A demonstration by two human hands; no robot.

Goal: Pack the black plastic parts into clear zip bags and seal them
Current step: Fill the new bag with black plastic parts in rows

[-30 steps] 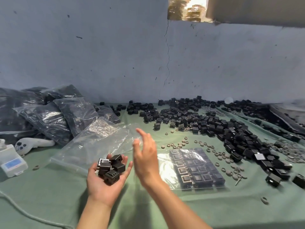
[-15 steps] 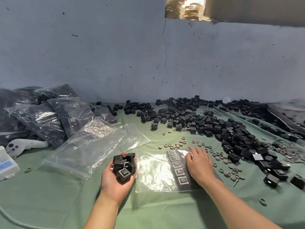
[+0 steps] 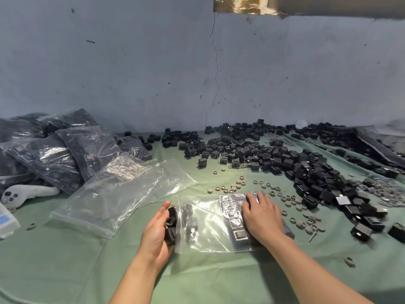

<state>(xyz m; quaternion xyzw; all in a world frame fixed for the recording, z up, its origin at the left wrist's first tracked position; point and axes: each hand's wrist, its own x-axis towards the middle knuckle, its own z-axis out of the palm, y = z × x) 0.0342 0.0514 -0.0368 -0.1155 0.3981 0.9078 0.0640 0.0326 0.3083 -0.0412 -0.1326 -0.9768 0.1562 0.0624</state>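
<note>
Green cloth covers the table, which ends at a blue-grey wall with a thin crack running down it.

Seen from the head camera, the left hand is cupped round a handful of black parts, fingers curled about them and thumb raised above. The handful sits at the open mouth of a clear zip bag, whose zip edge stands just past the left fingertips. The bag lies flat on the cloth between the two hands. Some dark pieces show blurred just inside the mouth.

The right hand lies palm down on the far end of the bag, its fingers straight and slightly spread, gripping nothing. Under and just left of those fingers, packed parts lie in neat rows inside the plastic.

Beyond the right fingertips, grey rings and caps are scattered over the cloth, with more to the right of the wrist. Farther out, and sweeping round to the right of that hand, lies a wide heap of loose black parts.

To the left of the left thumb, empty bags lie overlapping. Behind them, well away from the fingers, filled bags are stacked against the wall. A white controller rests at the foot of that stack, and a white box sits at the left edge of the view.
</note>
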